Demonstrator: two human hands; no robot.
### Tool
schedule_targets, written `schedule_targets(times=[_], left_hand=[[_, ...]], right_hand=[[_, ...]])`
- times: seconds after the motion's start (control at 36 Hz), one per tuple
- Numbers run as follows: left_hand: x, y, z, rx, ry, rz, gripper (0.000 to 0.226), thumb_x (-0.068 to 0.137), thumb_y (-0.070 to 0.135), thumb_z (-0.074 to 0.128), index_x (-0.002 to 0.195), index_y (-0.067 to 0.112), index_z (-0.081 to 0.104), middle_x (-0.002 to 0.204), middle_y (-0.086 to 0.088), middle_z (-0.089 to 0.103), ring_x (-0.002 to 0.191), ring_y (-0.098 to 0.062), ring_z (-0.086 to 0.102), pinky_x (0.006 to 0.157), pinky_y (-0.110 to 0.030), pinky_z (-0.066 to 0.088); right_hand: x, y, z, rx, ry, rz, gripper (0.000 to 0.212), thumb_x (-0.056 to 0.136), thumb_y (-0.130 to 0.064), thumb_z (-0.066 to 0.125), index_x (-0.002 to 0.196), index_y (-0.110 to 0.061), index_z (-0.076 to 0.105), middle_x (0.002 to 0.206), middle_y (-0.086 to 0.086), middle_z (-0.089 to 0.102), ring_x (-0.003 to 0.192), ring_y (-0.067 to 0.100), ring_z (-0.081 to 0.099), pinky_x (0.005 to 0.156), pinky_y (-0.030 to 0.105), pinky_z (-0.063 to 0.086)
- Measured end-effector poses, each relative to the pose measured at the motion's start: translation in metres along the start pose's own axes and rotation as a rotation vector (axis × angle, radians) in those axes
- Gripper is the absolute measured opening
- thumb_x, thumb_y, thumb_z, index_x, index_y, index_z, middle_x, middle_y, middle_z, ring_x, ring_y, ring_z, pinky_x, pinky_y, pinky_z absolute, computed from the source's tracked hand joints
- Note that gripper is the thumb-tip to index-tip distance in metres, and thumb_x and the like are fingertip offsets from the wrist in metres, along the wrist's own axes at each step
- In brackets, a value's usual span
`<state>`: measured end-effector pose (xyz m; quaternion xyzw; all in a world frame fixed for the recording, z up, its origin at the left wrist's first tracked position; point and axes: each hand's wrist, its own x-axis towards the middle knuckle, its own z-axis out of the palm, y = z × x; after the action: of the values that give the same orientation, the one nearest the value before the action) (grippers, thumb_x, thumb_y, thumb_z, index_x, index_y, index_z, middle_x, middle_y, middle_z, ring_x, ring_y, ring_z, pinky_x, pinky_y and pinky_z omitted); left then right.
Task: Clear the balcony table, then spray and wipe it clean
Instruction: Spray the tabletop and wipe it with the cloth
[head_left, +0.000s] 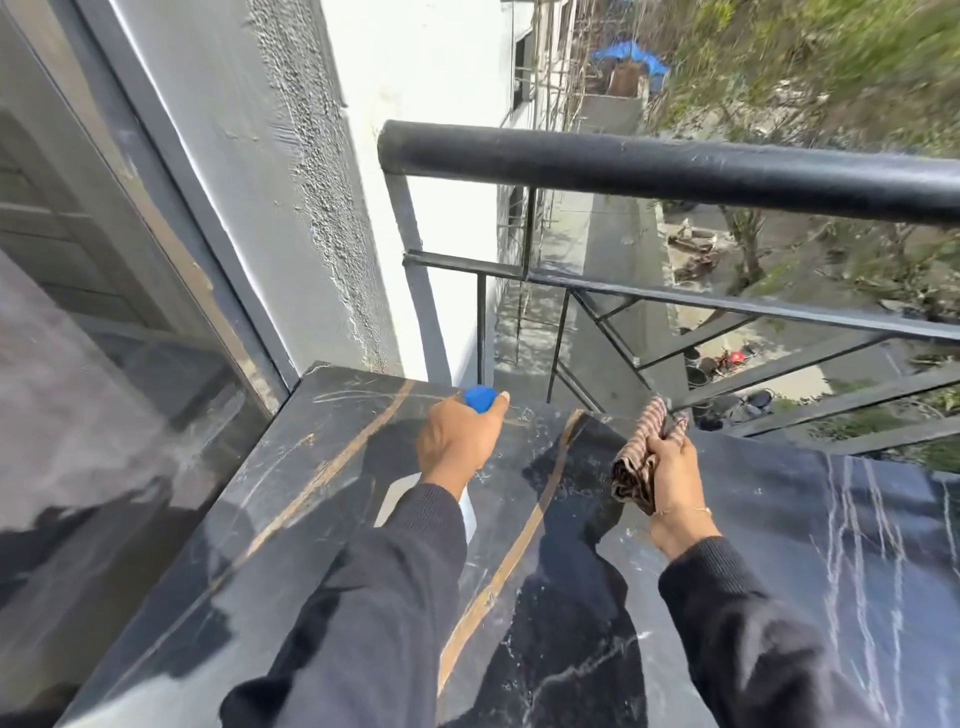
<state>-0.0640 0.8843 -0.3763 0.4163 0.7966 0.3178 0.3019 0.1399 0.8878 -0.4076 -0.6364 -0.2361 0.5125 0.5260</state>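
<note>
The black marble table (322, 519) with gold veins fills the lower part of the head view. My left hand (457, 441) is closed around a spray bottle (480, 399) with a blue head; its white body shows under my wrist. It is held over the table's far middle. To the right, my right hand (675, 478) grips a bunched brown striped cloth (641, 457) just above the table surface. Both arms wear dark sleeves.
A black metal railing (675, 171) runs along the table's far side, with a drop to the ground beyond it. A white wall (291, 182) and a glass door (104, 260) stand at the left.
</note>
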Motion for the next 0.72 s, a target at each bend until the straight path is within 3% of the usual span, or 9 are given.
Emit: schedule_targets(times=[0.08, 0.22, 0.36, 0.47, 0.56, 0.64, 0.72], left_hand=[[-0.003, 0.004, -0.004, 0.004, 0.042, -0.023, 0.043, 0.079, 0.064, 0.054, 0.066, 0.023, 0.051, 0.070, 0.001, 0.065, 0.068, -0.023, 0.067, 0.062, -0.027, 0.047], [-0.001, -0.005, -0.012, 0.036, 0.082, -0.062, 0.042, 0.081, 0.062, 0.054, 0.072, 0.020, 0.053, 0.086, -0.006, 0.069, 0.078, -0.029, 0.068, 0.070, -0.031, 0.049], [0.001, -0.018, -0.029, 0.101, 0.133, -0.093, 0.045, 0.081, 0.064, 0.052, 0.074, 0.020, 0.054, 0.085, -0.008, 0.069, 0.076, -0.028, 0.068, 0.072, -0.033, 0.053], [0.006, -0.023, -0.047, 0.003, 0.150, -0.111, 0.050, 0.080, 0.062, 0.056, 0.084, 0.013, 0.065, 0.079, -0.009, 0.071, 0.067, -0.026, 0.069, 0.064, -0.031, 0.054], [0.010, -0.024, -0.056, 0.026, 0.176, -0.096, 0.054, 0.079, 0.065, 0.054, 0.080, 0.012, 0.063, 0.070, -0.005, 0.069, 0.050, -0.018, 0.064, 0.045, -0.021, 0.037], [0.014, -0.025, -0.060, 0.008, 0.181, -0.089, 0.052, 0.074, 0.068, 0.056, 0.076, 0.016, 0.059, 0.071, -0.006, 0.069, 0.055, -0.021, 0.066, 0.049, -0.023, 0.042], [0.019, -0.026, -0.061, -0.040, 0.118, -0.081, 0.050, 0.070, 0.068, 0.059, 0.084, 0.021, 0.063, 0.063, -0.004, 0.068, 0.045, -0.018, 0.062, 0.053, -0.023, 0.047]], right_hand=[[-0.003, -0.004, -0.007, -0.039, -0.006, -0.025, 0.048, 0.094, -0.012, 0.042, 0.141, -0.011, 0.032, 0.137, 0.015, 0.049, 0.122, 0.031, 0.051, 0.106, 0.046, 0.040], [-0.009, -0.002, -0.011, -0.085, -0.036, -0.036, 0.047, 0.096, -0.014, 0.041, 0.142, -0.012, 0.031, 0.136, 0.013, 0.050, 0.114, 0.028, 0.054, 0.098, 0.041, 0.044], [-0.012, 0.000, -0.005, -0.243, -0.086, -0.037, 0.052, 0.094, -0.014, 0.042, 0.144, -0.016, 0.026, 0.138, 0.013, 0.048, 0.119, 0.032, 0.053, 0.105, 0.049, 0.041], [-0.015, 0.003, 0.006, -0.466, -0.143, -0.064, 0.056, 0.092, -0.015, 0.043, 0.145, -0.017, 0.024, 0.139, 0.016, 0.047, 0.121, 0.034, 0.050, 0.107, 0.044, 0.038], [-0.016, 0.005, 0.013, -0.700, -0.149, -0.121, 0.062, 0.092, -0.015, 0.043, 0.148, -0.018, 0.017, 0.143, 0.022, 0.038, 0.124, 0.038, 0.044, 0.106, 0.040, 0.034], [-0.018, 0.009, 0.019, -0.871, -0.108, -0.138, 0.063, 0.093, -0.020, 0.041, 0.149, -0.023, 0.012, 0.140, 0.026, 0.029, 0.123, 0.044, 0.041, 0.106, 0.044, 0.033], [-0.024, 0.015, 0.024, -1.123, 0.025, -0.193, 0.061, 0.093, -0.033, 0.044, 0.146, -0.019, 0.017, 0.144, 0.022, 0.021, 0.127, 0.041, 0.029, 0.105, 0.046, 0.032]])
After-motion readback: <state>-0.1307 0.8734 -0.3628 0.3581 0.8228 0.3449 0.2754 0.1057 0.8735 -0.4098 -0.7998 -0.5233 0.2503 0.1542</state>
